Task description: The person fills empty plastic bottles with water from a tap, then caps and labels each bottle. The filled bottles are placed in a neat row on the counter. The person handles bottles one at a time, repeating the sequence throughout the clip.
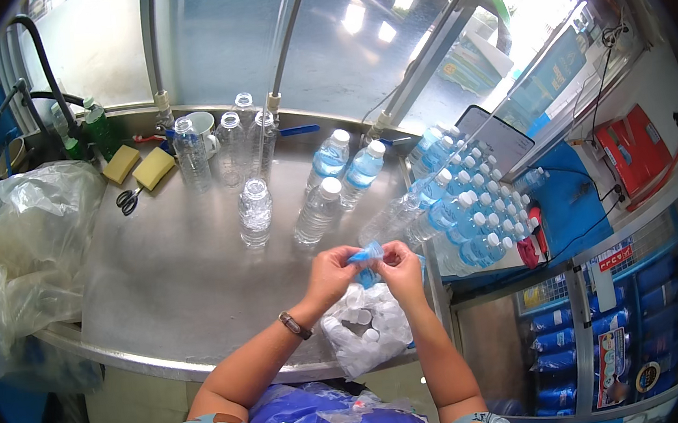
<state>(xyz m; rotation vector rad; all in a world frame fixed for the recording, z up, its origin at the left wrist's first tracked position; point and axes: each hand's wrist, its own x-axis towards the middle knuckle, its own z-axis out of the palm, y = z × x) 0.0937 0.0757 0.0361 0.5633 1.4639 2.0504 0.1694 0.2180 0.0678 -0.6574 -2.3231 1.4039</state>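
My left hand [336,276] and my right hand [401,270] pinch a thin blue plastic label sleeve [367,254] between their fingertips, above the steel counter's right part. Below them lies an open clear plastic bag [364,343] with white bottle caps. Just beyond the hands, an unlabelled clear bottle [385,219] leans or lies toward the right; its cap end is hard to make out. Farther off stand a capped bottle without a label [317,210] and two capped bottles with blue labels [329,157]. To their left are several open, empty-looking plastic bottles [255,213].
A large clear plastic bag [42,240] rests at the steel counter's [155,278] left. Near it are yellow sponges [153,167], black-handled scissors [128,201] and a white mug [203,133]. Many capped blue-labelled bottles [473,204] crowd the right side. Glass panels rise behind.
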